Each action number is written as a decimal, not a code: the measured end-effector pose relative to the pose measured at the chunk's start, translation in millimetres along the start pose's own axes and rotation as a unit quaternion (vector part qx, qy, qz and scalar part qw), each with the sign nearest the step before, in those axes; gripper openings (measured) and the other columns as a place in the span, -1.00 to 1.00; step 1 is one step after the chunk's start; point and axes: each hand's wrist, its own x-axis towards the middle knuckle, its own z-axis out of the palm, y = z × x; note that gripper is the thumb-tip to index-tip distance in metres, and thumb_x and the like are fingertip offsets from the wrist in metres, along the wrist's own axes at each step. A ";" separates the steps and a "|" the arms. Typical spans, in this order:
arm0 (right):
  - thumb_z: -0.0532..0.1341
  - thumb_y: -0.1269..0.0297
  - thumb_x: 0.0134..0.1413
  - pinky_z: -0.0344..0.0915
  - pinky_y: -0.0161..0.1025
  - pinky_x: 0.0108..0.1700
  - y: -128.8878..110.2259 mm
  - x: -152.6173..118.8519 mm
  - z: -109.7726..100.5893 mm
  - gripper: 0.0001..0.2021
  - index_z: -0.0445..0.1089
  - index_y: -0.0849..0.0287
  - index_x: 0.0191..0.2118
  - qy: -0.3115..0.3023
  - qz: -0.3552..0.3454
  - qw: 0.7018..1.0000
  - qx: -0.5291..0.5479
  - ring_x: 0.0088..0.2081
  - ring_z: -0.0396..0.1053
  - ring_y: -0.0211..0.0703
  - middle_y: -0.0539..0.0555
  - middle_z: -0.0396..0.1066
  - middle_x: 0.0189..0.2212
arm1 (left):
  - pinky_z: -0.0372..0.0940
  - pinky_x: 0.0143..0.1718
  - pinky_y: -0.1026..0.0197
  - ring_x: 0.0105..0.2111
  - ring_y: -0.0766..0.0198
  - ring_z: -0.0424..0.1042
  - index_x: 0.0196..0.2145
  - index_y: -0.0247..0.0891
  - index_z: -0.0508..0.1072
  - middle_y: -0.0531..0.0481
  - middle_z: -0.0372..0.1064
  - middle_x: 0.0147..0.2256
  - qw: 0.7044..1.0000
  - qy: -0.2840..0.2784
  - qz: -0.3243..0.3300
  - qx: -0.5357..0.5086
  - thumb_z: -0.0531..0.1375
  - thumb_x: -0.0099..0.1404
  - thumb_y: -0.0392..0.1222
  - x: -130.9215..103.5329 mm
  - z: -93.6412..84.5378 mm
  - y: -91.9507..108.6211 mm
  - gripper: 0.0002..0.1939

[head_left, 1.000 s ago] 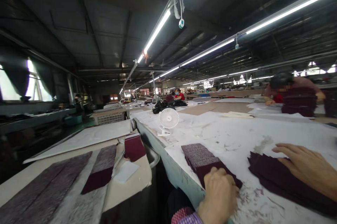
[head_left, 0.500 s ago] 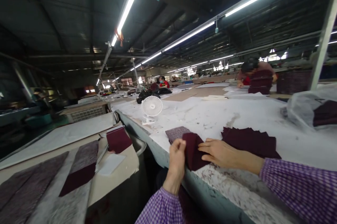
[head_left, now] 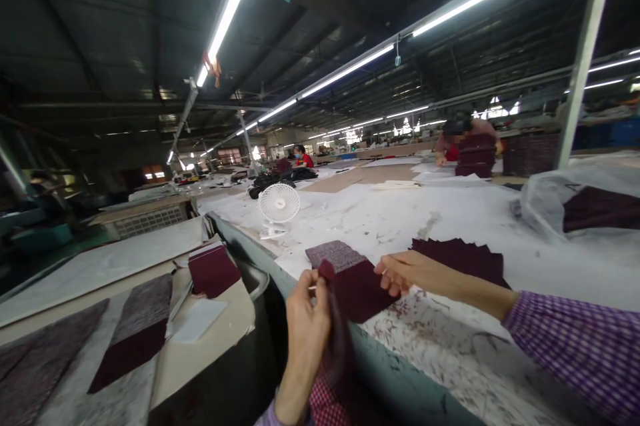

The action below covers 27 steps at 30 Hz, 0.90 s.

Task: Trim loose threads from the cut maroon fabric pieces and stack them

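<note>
My left hand (head_left: 307,313) is closed, pinching the edge of a maroon fabric piece (head_left: 336,326) that hangs down beside the table edge. Close by on the white tabletop lies a maroon fabric stack (head_left: 367,293), its far end a speckled grey-purple strip (head_left: 336,256). My right hand (head_left: 407,273) is just over the right side of that stack, fingers loosely bent and apart, with nothing seen in them. Behind my right forearm, more maroon pieces (head_left: 460,259) lie fanned out on the table.
A small white fan (head_left: 279,203) stands near the table's left edge. On a lower side table to the left are a maroon stack (head_left: 214,271), a white card (head_left: 201,321) and speckled panels (head_left: 145,309). A plastic bag (head_left: 545,196) lies right. A co-worker (head_left: 467,139) bends over maroon cloth.
My left hand has drawn the maroon piece off the stack, left and down past the table edge. My right hand has come off the cloth. The view has turned slightly right.
</note>
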 end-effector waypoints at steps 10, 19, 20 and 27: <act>0.00 -0.26 0.05 0.16 -0.40 -0.64 -23.4 -56.8 -6.1 -0.43 0.26 0.26 -0.46 -0.037 0.085 0.970 0.224 -0.69 0.24 -0.35 0.07 0.36 -0.61 | 0.10 -0.46 0.25 -0.54 0.30 0.25 -0.46 -0.24 0.24 0.07 0.21 -0.56 0.951 0.040 0.111 0.287 -0.03 0.25 -0.26 0.8 13.5 28.3 -0.86; 0.36 0.09 -0.19 0.35 -0.26 -0.31 -17.7 -65.4 1.4 -0.62 0.37 0.26 -0.28 -0.042 0.031 0.969 0.241 -0.32 0.36 -0.15 0.05 0.43 -0.37 | 0.27 -0.09 0.12 -0.17 0.18 0.36 -0.32 -0.24 0.34 -0.06 0.41 -0.22 0.901 -0.251 0.329 0.132 0.06 0.27 -0.26 -75.8 44.6 45.2 -0.93; 0.37 0.15 -0.20 0.34 -0.25 -0.28 -14.7 -66.5 -1.0 -0.63 0.38 0.27 -0.27 -0.041 0.028 0.971 0.236 -0.31 0.36 -0.14 0.05 0.43 -0.38 | 0.28 -0.12 0.14 -0.18 0.19 0.36 -0.32 -0.24 0.34 -0.06 0.41 -0.24 0.918 -0.228 0.305 0.109 0.07 0.28 -0.24 -72.0 43.8 43.8 -0.92; 0.30 0.22 -0.15 0.31 -0.23 -0.26 -0.3 -72.1 -6.0 -0.69 0.37 0.27 -0.25 -0.067 0.039 0.971 0.225 -0.27 0.38 -0.10 0.05 0.43 -0.38 | 0.26 -0.16 0.12 -0.25 0.18 0.41 -0.22 -0.27 0.46 -0.07 0.46 -0.29 0.959 -0.238 0.034 0.150 -0.05 0.36 -0.09 -6.2 69.6 16.1 -0.67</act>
